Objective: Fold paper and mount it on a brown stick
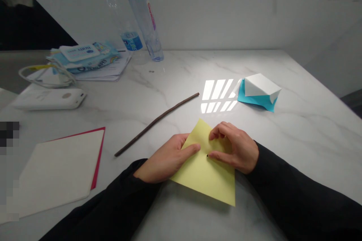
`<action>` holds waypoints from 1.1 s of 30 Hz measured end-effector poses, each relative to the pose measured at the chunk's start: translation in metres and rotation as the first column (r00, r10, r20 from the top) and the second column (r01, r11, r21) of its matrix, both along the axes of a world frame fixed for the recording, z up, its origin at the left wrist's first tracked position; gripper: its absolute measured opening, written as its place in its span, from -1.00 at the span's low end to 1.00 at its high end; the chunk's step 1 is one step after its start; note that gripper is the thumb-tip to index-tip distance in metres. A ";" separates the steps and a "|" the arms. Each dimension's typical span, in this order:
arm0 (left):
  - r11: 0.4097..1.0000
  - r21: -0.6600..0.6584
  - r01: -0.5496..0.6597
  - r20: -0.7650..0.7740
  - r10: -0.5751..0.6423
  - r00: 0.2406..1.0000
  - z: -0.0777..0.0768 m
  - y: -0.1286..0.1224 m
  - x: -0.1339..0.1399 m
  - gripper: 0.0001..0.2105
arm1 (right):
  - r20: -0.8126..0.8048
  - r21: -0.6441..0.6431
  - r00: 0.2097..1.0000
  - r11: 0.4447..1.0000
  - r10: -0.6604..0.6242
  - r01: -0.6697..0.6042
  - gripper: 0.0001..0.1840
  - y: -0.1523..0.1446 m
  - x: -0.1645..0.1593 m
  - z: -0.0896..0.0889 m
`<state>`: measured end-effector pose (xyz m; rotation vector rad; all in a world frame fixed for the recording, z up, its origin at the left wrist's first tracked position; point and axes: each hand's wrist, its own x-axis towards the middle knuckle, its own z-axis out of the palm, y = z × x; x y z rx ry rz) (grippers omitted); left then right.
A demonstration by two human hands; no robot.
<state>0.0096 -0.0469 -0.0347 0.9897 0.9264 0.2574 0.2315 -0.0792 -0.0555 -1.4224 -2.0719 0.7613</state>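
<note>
A yellow sheet of paper lies folded on the white marble table close to the front edge. My left hand rests flat on its left edge, fingers pressing the paper down. My right hand pinches the paper's upper part between thumb and fingers. Both arms wear dark sleeves.
A thin brown stick lies diagonally left of centre. A folded blue-and-white paper shape sits at the right. A white sheet over red paper lies at the left. At the back left stand two water bottles, a wipes pack and a white device.
</note>
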 end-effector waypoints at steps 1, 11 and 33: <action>1.000 0.000 -0.001 -0.004 0.001 1.000 0.000 0.000 0.000 -0.76 | -0.002 0.016 1.000 1.000 -0.004 0.004 -0.67 0.000 0.001 0.000; 0.999 -0.035 0.005 0.023 -0.004 1.000 -0.003 0.000 -0.002 -0.73 | -0.071 -0.029 0.997 0.999 -0.028 0.026 -0.21 0.000 0.003 -0.001; 0.999 -0.051 -0.009 -0.002 0.009 1.000 0.001 0.000 -0.002 -0.72 | 0.001 -0.102 0.999 0.994 0.039 -0.038 -0.38 0.003 0.004 0.001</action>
